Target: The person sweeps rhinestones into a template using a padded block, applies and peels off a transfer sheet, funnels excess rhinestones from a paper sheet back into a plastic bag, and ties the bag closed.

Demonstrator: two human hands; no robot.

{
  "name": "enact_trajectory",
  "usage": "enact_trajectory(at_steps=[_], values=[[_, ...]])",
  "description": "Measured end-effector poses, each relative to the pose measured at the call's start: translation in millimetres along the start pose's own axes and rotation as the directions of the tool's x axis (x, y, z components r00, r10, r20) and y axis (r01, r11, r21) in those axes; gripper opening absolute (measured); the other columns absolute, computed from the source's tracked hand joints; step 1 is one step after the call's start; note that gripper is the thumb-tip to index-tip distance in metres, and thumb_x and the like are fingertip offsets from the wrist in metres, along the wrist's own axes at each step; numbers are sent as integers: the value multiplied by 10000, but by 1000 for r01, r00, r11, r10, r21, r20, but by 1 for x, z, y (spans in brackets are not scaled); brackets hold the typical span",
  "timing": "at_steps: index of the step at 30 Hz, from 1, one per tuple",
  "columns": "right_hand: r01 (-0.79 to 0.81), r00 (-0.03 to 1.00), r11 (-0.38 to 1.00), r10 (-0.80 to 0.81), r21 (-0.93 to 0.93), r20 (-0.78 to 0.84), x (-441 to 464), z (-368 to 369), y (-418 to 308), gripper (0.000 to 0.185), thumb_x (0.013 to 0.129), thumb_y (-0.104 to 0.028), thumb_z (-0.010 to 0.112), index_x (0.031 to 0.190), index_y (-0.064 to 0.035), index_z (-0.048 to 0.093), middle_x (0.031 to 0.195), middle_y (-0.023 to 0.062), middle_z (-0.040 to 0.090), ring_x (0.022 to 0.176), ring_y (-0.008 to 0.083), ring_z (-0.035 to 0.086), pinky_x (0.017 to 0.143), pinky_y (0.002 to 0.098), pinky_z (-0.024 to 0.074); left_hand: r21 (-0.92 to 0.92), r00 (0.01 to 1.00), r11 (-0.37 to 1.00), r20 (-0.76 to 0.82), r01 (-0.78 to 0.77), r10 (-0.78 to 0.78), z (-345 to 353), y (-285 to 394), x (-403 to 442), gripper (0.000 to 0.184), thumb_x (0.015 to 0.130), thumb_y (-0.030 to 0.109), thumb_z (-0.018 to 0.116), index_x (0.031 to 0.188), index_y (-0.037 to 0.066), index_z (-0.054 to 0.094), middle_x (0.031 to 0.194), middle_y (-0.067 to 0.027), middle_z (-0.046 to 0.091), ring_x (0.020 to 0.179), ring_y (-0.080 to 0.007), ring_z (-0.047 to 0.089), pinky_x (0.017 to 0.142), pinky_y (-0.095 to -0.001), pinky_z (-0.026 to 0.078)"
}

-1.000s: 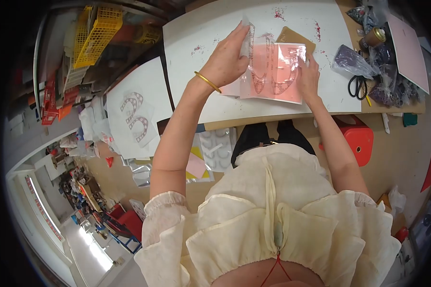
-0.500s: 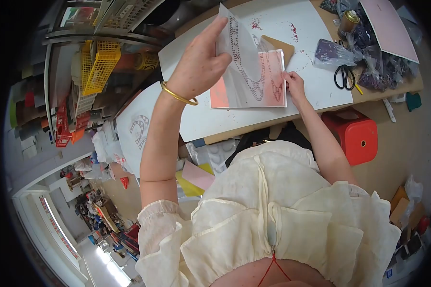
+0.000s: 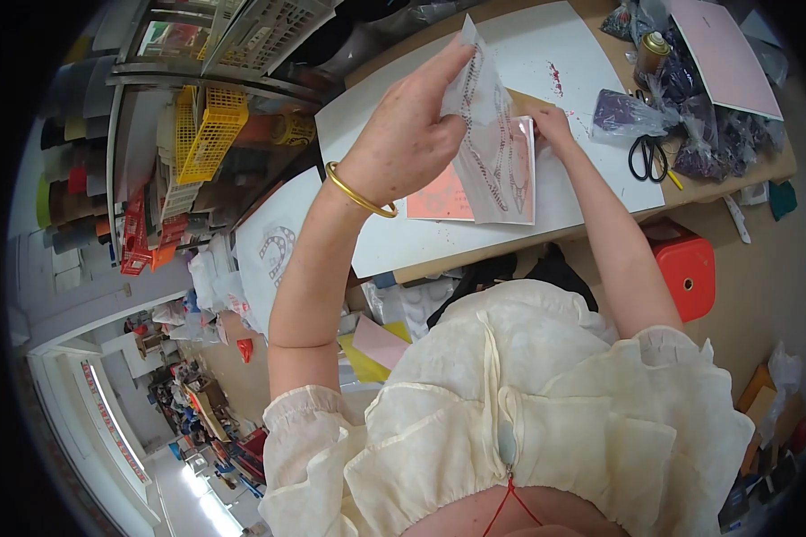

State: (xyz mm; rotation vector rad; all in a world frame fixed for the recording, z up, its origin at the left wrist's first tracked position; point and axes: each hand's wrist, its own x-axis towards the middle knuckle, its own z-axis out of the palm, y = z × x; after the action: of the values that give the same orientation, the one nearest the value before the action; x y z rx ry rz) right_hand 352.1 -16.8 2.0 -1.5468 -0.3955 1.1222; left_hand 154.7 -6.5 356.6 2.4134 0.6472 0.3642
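My left hand (image 3: pixel 414 134) is closed on the upper left edge of a translucent sheet (image 3: pixel 493 148), which stands lifted and curved. Dark dotted patterns run down this sheet. Beneath it, on the white board, lies a pink-orange printed sheet (image 3: pixel 439 204) with a white border at its right. My right hand (image 3: pixel 555 128) is at the top right corner of these sheets, fingers curled in. What its fingertips grip is too small to make out. A piece of brown card (image 3: pixel 526 101) shows behind the sheets, close to my right hand.
The white board (image 3: pixel 376 242) covers much of the table and has red bits (image 3: pixel 555 79) on it. Black scissors (image 3: pixel 647 159), a spray can (image 3: pixel 654 49) and bagged dark material (image 3: pixel 698 148) lie at the right. A red stool (image 3: pixel 685 277) stands below the table edge.
The translucent sheet has swung to the right, uncovering more of the pink-orange sheet at the left. My right hand has moved up from the right edge to the top right corner.
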Motion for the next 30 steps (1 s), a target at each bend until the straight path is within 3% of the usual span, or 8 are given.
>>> enact_trajectory(at_steps=[6, 11, 17, 21, 24, 25, 26, 30], values=[[23, 991, 851, 48, -525, 121, 28, -2, -5, 331, 769, -294, 706, 788, 36, 711, 698, 126, 649, 588, 220, 584, 530, 352, 469, 13, 999, 1000, 30, 23, -23, -5, 8, -6, 647, 778, -89, 485, 1419, -7, 467, 1268, -135, 601, 943, -203, 574, 814, -265, 494], [75, 992, 714, 16, -696, 123, 28, 2, -12, 371, 767, -307, 689, 841, 56, 712, 766, 168, 686, 657, 276, 621, 629, 387, 503, -58, 998, 997, 41, 55, -52, -13, 7, -15, 617, 741, -62, 495, 1358, -69, 486, 1385, -187, 560, 984, -299, 630, 824, -328, 508], [201, 979, 575, -150, -793, 139, 29, -5, -1, 361, 791, -302, 658, 897, 37, 717, 808, 179, 699, 700, 314, 632, 680, 398, 501, -301, 998, 953, -45, 28, -43, -51, 33, -23, 650, 750, -97, 471, 1398, -40, 480, 1413, -167, 541, 996, -240, 637, 788, -286, 509], [395, 911, 626, -360, -673, 200, 26, -13, 18, 352, 868, -307, 622, 778, 31, 665, 756, 167, 671, 629, 325, 583, 605, 412, 457, -619, 996, 785, -83, -21, -39, -80, 38, -25, 726, 736, -187, 437, 1450, -62, 396, 1283, -202, 558, 769, -119, 536, 623, -154, 373], [505, 794, 632, -607, -588, 29, -3, 0, -8, 295, 906, -285, 593, 939, -14, 703, 943, 149, 696, 728, 288, 617, 664, 380, 482, -515, 993, 857, -109, -10, -54, -101, 30, -41, 701, 744, -159, 445, 1434, -41, 434, 1363, -175, 536, 932, -158, 576, 735, -195, 425], [316, 948, 947, -313, -60, 49, -26, 6, -31, 299, 922, -295, 589, 1013, -29, 691, 1000, 118, 689, 793, 249, 621, 720, 351, 489, -465, 991, 886, -122, -1, -63, -106, 26, -48, 689, 747, -145, 450, 1427, -31, 453, 1403, -162, 525, 1014, -178, 595, 791, -215, 451], [-80, 969, 892, -36, 445, 245, -50, 16, -49, 315, 938, -304, 584, 1088, -45, 679, 1057, 87, 681, 857, 210, 625, 776, 322, 496, -414, 989, 910, -132, 11, -72, -109, 21, -53, 677, 751, -131, 454, 1419, -20, 473, 1443, -148, 514, 1095, -197, 615, 847, -235, 477], [-192, 881, 817, -100, 543, 462, -76, 82, -44, 292, 925, -284, 658, 1076, -34, 643, 963, 55, 676, 822, 131, 601, 845, 249, 483, -451, 958, 891, -232, 47, -168, -119, 0, -76, 692, 747, -142, 462, 1428, -19, 463, 1469, -140, 487, 1212, -193, 556, 955, -234, 431]])
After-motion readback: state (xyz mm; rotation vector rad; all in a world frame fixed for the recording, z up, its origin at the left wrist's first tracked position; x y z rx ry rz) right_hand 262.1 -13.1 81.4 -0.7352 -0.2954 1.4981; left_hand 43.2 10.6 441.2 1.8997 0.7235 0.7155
